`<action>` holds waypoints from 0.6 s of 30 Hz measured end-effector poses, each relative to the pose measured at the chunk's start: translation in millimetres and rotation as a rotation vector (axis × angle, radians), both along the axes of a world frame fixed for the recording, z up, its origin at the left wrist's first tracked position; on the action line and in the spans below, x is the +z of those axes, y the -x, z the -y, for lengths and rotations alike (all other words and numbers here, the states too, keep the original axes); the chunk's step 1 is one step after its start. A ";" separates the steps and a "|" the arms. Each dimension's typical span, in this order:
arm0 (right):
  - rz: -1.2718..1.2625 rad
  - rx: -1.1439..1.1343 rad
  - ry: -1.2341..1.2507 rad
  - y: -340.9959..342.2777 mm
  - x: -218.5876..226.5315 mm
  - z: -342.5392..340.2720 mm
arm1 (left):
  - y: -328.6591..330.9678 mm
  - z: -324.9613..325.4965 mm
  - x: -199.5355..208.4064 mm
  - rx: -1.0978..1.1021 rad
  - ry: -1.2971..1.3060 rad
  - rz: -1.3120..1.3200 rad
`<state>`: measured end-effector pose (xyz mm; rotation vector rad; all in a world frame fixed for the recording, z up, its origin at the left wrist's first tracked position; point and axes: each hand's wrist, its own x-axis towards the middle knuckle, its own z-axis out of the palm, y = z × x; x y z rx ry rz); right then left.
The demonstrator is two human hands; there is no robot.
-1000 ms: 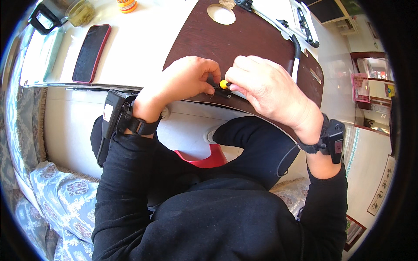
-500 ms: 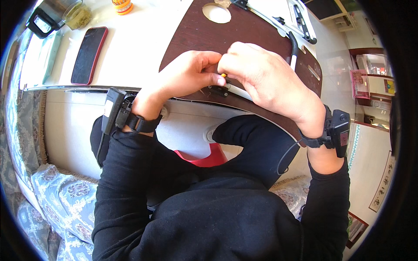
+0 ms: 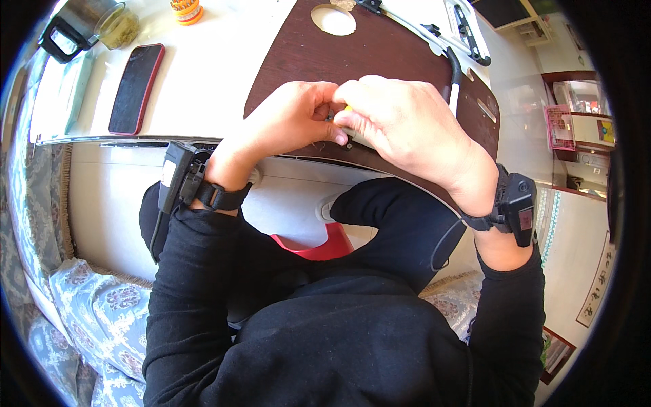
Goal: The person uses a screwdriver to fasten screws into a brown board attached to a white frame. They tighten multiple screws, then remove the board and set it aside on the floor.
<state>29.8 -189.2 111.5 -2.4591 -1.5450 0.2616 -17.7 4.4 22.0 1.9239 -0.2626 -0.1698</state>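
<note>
Both my hands meet over the near edge of a dark brown board (image 3: 291, 61) lying on the white table. My left hand (image 3: 285, 121) has its thumb and fingers curled together beside a small black bracket (image 3: 348, 146); whatever it pinches is hidden. My right hand (image 3: 420, 132) is closed, thumb against bent fingers, around a small thing of which only a yellow bit (image 3: 348, 108) shows. Under the right hand runs a white metal tube (image 3: 363, 141), mostly covered, close to the bracket.
On the far part of the board lies a white tube frame (image 3: 400, 22) with a black bent end (image 3: 454, 66). A red-edged phone (image 3: 136, 89), an orange round case (image 3: 187, 11) and a glass cup (image 3: 119, 26) stand left. A red plastic piece (image 3: 325, 245) is below, between my legs.
My right hand has shifted slightly left and its thumb has come forward over the yellow bit, closer to my left fingers. My left hand stays nearly where it was.
</note>
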 end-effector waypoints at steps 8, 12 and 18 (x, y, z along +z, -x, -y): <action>0.012 0.113 -0.046 -5.8 -2.8 4.3 | 15.0 -2.6 -5.3 0.016 -0.408 0.059; -0.046 0.122 -0.122 -4.9 -4.4 5.9 | 19.5 7.3 -18.6 0.068 -0.449 0.197; -0.080 0.080 -0.190 -2.0 6.3 15.8 | 21.8 10.1 -19.2 0.082 -0.453 0.145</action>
